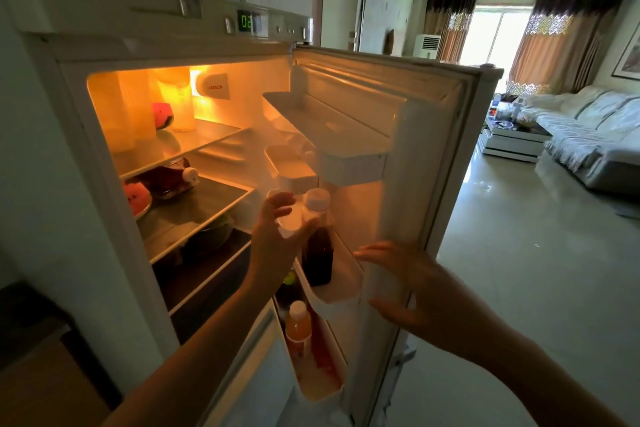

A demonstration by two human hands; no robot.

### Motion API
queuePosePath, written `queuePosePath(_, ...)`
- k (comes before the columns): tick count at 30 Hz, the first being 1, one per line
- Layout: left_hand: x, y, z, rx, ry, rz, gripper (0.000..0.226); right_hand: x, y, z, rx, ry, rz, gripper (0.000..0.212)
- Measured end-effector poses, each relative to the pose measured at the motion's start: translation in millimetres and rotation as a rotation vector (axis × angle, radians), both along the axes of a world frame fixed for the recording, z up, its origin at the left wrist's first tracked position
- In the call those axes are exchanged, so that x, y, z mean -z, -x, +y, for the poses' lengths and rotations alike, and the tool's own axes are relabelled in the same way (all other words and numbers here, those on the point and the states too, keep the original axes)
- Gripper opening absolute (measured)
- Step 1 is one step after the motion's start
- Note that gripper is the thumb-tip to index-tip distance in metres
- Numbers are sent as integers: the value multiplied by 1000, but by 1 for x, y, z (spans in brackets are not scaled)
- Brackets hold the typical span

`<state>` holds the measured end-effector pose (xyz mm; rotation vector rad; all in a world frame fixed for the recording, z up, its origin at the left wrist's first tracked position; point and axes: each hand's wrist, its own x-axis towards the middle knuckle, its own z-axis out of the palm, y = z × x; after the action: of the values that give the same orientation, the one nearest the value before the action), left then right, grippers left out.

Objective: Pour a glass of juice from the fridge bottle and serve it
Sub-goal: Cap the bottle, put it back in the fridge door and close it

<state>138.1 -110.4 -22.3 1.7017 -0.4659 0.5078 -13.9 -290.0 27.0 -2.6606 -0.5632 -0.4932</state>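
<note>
The right hand (408,291) hovered with its fingers spread, holding nothing, just in front of the fridge door (446,163). Beyond it the left hand (277,236) reached to the middle door shelf (341,291), fingers curled about the neck of the dark juice bottle (317,246) standing there, though whether the grip had closed could not be told. Farther in, watermelon slices (138,198) sat on the lit shelves.

I'm looking into a lived-in home. The open fridge (214,135) in front of me holds cut watermelon (162,115) on its shelves and bottles in the door racks (332,291). Past the door lies a living room with a pale sofa (588,128), patterned curtains (550,42) and a glossy tiled floor (540,253).
</note>
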Motion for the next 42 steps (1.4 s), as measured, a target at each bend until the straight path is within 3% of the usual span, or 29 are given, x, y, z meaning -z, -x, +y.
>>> queuePosePath(2,-16,16,3,-98,182,-120,47,-7,8,-8,28,-56,-135,47)
queuePosePath(4,-40,30,4,-96,242,-238,49,-11,14,-16,65,-136,-324,38)
queuePosePath(6,-70,44,1,-101,106,-393,51,-12,15,-27,115,-209,-497,33)
queuePosePath(8,-96,55,-7,-68,-134,-522,51,-9,11,-37,193,-337,-554,49)
queuePosePath(11,-112,67,-20,-70,-441,-564,48,5,1,-45,222,-571,-404,83)
queuePosePath(14,-114,75,-24,-140,-581,-518,46,32,-6,-42,209,-657,-188,87)
queuePosePath(18,-122,83,-21,-281,-590,-456,67,84,-11,-41,152,-533,-39,79)
queuePosePath(24,-114,96,5,-365,-475,-279,83,147,-20,-47,14,-140,318,76)
queuePosePath(27,-104,101,20,-459,-440,-228,94,171,-30,-45,-30,-107,456,84)
queuePosePath(30,-86,113,27,-519,-442,-278,95,193,-38,-33,-54,-60,592,79)
queuePosePath(32,-73,117,27,-510,-478,-335,93,205,-43,-12,-87,-64,637,76)
queuePosePath(35,-67,111,34,-528,-479,-365,95,209,-51,35,-168,-228,706,74)
queuePosePath(38,-63,100,56,-632,-566,-338,95,208,-61,77,-271,-300,572,51)
queuePosePath(42,-45,85,93,-698,-755,-330,92,202,-75,118,-253,-306,491,22)
